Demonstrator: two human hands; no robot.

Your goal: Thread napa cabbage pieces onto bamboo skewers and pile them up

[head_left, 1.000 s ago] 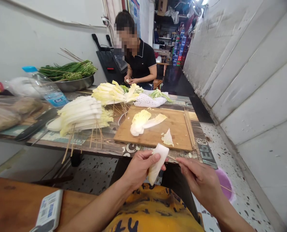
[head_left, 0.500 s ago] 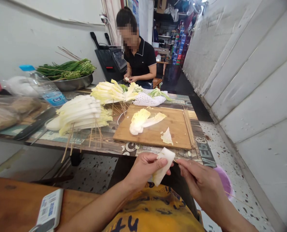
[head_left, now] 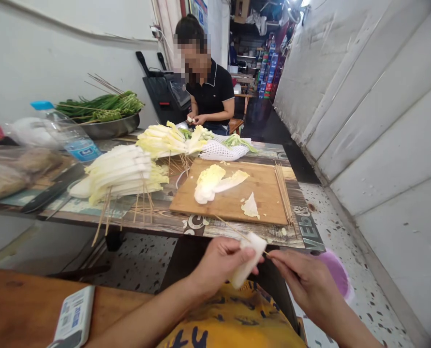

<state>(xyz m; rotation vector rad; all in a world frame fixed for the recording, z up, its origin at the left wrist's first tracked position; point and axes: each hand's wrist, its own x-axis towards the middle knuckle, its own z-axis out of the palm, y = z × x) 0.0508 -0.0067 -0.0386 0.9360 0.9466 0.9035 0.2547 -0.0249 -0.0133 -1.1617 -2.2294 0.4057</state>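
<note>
Our left hand (head_left: 218,263) clamps the folded cabbage piece (head_left: 249,258) over our lap, near the table (head_left: 304,227) edge, to steady it. Our right hand (head_left: 305,285) pinches the skewer (head_left: 231,228) that runs through it.

A long table (head_left: 304,227) with a printed top carries a wooden cutting board (head_left: 266,193) near its front edge. Left of the board lie two piles of skewered cabbage (head_left: 121,171), with a white mesh (head_left: 222,151) behind it. Farther left are a knife (head_left: 52,188), a water bottle (head_left: 73,140) and a metal basin (head_left: 110,128) of greens.
</note>
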